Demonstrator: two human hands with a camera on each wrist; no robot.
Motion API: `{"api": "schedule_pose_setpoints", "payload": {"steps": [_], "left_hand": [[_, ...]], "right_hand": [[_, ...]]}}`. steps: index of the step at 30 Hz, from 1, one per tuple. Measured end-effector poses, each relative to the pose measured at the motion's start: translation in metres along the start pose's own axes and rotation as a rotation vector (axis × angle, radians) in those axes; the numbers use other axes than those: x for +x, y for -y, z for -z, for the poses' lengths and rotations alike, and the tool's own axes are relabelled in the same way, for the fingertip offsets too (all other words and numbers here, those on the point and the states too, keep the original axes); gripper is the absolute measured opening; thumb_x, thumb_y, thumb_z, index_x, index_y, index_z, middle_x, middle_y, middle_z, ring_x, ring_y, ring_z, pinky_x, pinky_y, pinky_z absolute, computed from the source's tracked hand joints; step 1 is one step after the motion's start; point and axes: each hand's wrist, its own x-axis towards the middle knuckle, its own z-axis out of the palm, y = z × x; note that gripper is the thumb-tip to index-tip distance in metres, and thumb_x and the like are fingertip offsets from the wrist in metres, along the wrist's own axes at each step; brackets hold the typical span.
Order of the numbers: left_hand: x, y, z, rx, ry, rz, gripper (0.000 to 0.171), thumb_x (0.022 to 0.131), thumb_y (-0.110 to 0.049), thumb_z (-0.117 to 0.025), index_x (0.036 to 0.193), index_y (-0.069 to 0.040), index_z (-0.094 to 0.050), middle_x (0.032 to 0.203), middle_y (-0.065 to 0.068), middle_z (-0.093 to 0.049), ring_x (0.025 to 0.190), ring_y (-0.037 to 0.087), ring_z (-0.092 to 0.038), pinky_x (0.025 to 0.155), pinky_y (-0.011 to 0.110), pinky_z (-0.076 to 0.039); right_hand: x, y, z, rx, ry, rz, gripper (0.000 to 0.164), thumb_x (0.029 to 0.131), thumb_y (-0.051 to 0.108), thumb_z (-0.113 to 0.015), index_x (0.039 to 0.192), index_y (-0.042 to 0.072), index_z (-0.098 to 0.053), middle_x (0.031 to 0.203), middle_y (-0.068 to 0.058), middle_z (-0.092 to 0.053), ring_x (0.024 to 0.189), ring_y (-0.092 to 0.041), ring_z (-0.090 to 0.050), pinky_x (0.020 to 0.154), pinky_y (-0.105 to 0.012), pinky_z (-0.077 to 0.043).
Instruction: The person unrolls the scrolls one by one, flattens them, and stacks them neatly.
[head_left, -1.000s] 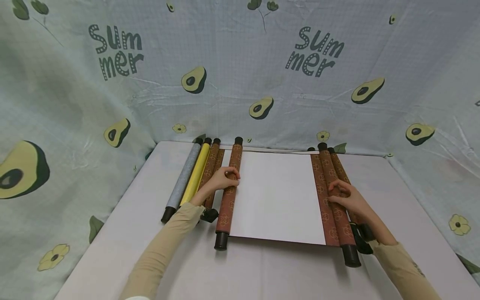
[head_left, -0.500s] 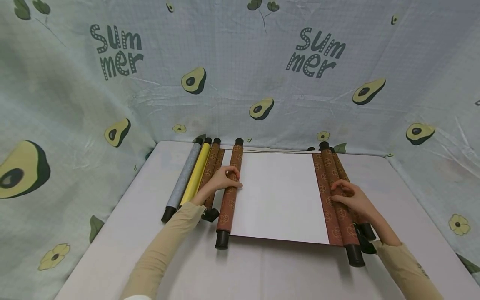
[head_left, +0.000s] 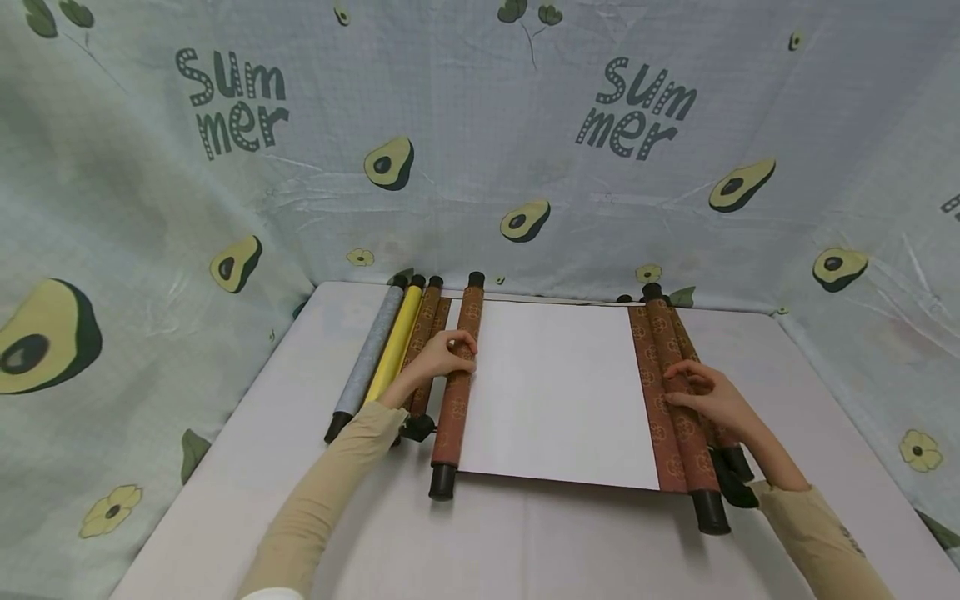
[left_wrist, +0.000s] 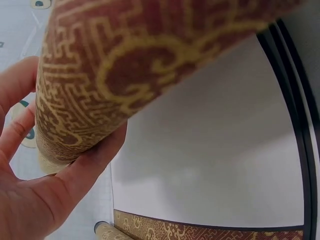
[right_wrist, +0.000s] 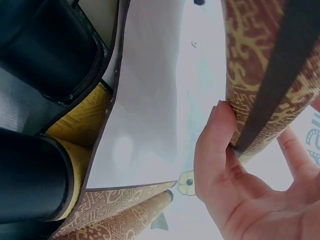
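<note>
A hanging scroll [head_left: 562,383] lies partly unrolled, its white sheet spread between two brown patterned rolls with black end knobs. My left hand [head_left: 441,357] grips the left roll [head_left: 452,425] around its middle, thumb on the near side in the left wrist view. On the other side, my right hand [head_left: 720,404] holds the right roll [head_left: 684,437] between thumb and fingers. Gold-patterned cloth covers the roll [right_wrist: 255,60] in the right wrist view, with a dark strip along it. The sheet's near edge casts a shadow on the white table [head_left: 525,550].
To the left lie a grey-blue roll [head_left: 371,350], a yellow roll [head_left: 393,346] and a brown patterned roll [head_left: 425,329]. Another brown roll [head_left: 686,342] sits just beyond the right one. A printed cloth [head_left: 465,108] with avocados hangs behind the table.
My right hand and the right roll have shifted slightly to the right, widening the sheet a little. My left hand stays in nearly the same place on its roll.
</note>
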Motion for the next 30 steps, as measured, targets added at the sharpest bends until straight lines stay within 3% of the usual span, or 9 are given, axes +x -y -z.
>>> {"api": "schedule_pose_setpoints", "payload": {"steps": [8, 12, 14, 19, 22, 30], "left_hand": [[0.0022, 0.0012, 0.0000, -0.039, 0.016, 0.043, 0.023, 0.075, -0.003, -0.065, 0.097, 0.001, -0.059, 0.101, 0.016, -0.054, 0.059, 0.012, -0.042, 0.049, 0.024, -0.038], [0.0023, 0.0021, -0.0002, -0.046, 0.026, 0.066, 0.024, 0.076, -0.005, -0.064, 0.099, 0.000, -0.058, 0.102, 0.016, -0.054, 0.062, 0.012, -0.046, 0.049, 0.024, -0.041], [0.0027, 0.0034, -0.0002, -0.058, 0.032, 0.072, 0.025, 0.077, -0.005, -0.064, 0.100, 0.001, -0.058, 0.103, 0.017, -0.054, 0.064, 0.013, -0.048, 0.049, 0.024, -0.042], [0.0019, 0.0053, 0.0011, -0.088, 0.050, 0.073, 0.024, 0.079, -0.005, -0.061, 0.101, 0.003, -0.058, 0.105, 0.020, -0.054, 0.065, 0.013, -0.048, 0.050, 0.025, -0.043], [-0.0002, 0.0042, 0.0016, -0.086, 0.050, 0.065, 0.022, 0.080, -0.005, -0.059, 0.101, 0.004, -0.058, 0.103, 0.019, -0.054, 0.063, 0.013, -0.046, 0.050, 0.025, -0.041], [-0.0038, 0.0044, 0.0005, -0.021, 0.015, 0.018, 0.026, 0.072, -0.011, -0.072, 0.089, 0.002, -0.057, 0.070, 0.000, -0.049, 0.054, 0.010, -0.037, 0.049, 0.023, -0.033]], "right_hand": [[0.0004, -0.0056, 0.0045, 0.041, 0.033, -0.059, 0.042, 0.084, 0.027, -0.060, 0.116, 0.003, -0.049, 0.131, -0.023, -0.039, 0.114, -0.044, -0.039, 0.062, -0.038, -0.041], [0.0001, -0.0061, 0.0062, 0.048, 0.033, -0.074, 0.044, 0.083, 0.028, -0.061, 0.116, 0.002, -0.048, 0.133, -0.024, -0.036, 0.119, -0.048, -0.033, 0.073, -0.048, -0.041], [0.0000, -0.0066, 0.0071, 0.051, 0.026, -0.071, 0.044, 0.083, 0.027, -0.061, 0.116, 0.001, -0.048, 0.132, -0.024, -0.038, 0.118, -0.049, -0.034, 0.077, -0.048, -0.040], [-0.0025, -0.0066, 0.0081, 0.099, 0.014, -0.073, 0.042, 0.083, 0.024, -0.061, 0.115, 0.000, -0.048, 0.130, -0.023, -0.039, 0.116, -0.047, -0.037, 0.054, -0.035, -0.043], [-0.0041, -0.0061, 0.0079, 0.110, 0.013, -0.075, 0.041, 0.084, 0.024, -0.061, 0.115, 0.001, -0.048, 0.130, -0.024, -0.037, 0.115, -0.046, -0.037, 0.048, -0.033, -0.042], [-0.0082, -0.0057, 0.0027, 0.069, -0.032, -0.063, 0.037, 0.082, 0.023, -0.063, 0.111, 0.004, -0.051, 0.126, -0.021, -0.042, 0.108, -0.041, -0.042, 0.056, -0.032, -0.040]]}}
